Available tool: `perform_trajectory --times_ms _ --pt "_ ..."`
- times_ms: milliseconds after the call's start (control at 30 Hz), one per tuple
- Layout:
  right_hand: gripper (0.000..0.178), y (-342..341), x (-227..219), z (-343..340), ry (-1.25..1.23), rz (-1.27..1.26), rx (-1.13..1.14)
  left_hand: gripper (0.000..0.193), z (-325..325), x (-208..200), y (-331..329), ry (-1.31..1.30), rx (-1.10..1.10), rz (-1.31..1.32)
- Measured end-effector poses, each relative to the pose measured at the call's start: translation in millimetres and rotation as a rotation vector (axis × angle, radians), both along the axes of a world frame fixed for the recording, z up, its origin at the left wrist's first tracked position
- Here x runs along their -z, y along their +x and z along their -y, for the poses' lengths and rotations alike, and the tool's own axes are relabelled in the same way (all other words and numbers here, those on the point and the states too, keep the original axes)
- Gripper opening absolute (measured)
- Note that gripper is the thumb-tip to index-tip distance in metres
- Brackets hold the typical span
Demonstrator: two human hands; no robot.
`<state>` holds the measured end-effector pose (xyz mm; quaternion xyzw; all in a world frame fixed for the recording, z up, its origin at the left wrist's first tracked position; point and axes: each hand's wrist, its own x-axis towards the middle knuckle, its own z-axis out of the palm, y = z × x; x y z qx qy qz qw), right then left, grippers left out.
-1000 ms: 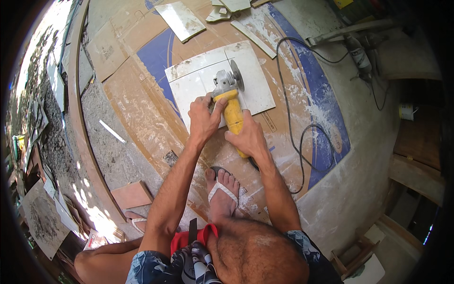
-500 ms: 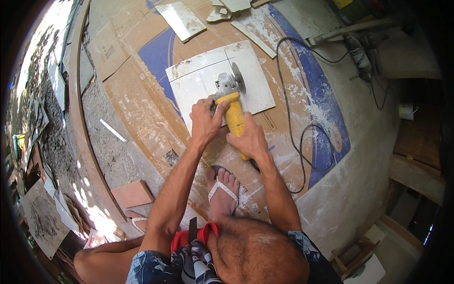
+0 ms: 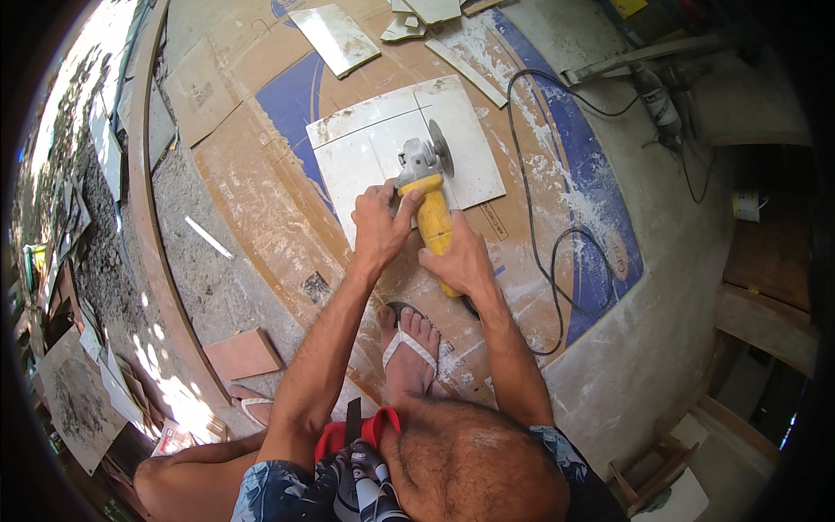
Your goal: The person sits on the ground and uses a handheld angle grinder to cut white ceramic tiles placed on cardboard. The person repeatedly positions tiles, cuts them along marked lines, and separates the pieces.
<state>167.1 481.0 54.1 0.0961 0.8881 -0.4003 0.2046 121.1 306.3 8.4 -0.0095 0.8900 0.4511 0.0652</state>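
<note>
A yellow angle grinder (image 3: 434, 222) with a grey metal head and a thin upright disc (image 3: 441, 148) is held in both my hands above a white tile (image 3: 365, 148). My left hand (image 3: 380, 224) closes on its front part beside the head, thumb across the yellow casing. Lower down, my right hand (image 3: 463, 257) wraps round the body. Two dark lines cross on the tile, and the disc stands over its right half. Whether the disc touches the tile, I cannot tell. The tile lies on flattened cardboard (image 3: 235, 191), and the grinder hides part of it.
A black cord (image 3: 557, 270) loops over the cardboard's right side. Beyond the tile lie another tile piece (image 3: 335, 39), a narrow strip (image 3: 465, 71) and broken scraps (image 3: 404, 26). My sandalled foot (image 3: 410, 352) is close below the grinder. A reddish block (image 3: 243, 354) lies left of my forearm.
The grinder and both hands have shifted very slightly toward me. My grip stays the same, and the tile looks unmoved.
</note>
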Motion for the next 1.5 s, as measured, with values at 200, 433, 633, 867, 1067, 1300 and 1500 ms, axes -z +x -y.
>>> perform_trajectory --times_ms 200,433,633,867,1067,1300,1500 --pt "0.060 4 -3 -1 -0.008 -0.003 0.016 0.059 -1 -2 4 -0.008 0.001 0.004" --pt "0.060 8 -4 -2 -0.006 -0.016 0.020 0.058 -2 -2 7 -0.014 0.009 0.022" --pt "0.059 13 -1 -4 0.002 -0.037 0.014 0.059 -3 -2 10 -0.016 0.011 0.026" --pt "0.059 17 1 -5 0.020 -0.010 0.023 0.059 -4 -2 13 -0.012 0.009 0.026" --pt "0.060 20 0 -5 0.027 0.001 0.024 0.058 -5 -4 18 0.005 0.005 0.003" --pt "0.062 23 -4 -7 0.035 0.016 0.011 0.059 -5 -3 20 -0.012 0.019 0.027" --pt "0.065 25 -5 -7 0.041 0.049 0.004 0.059 -4 -3 22 -0.022 0.024 0.034"
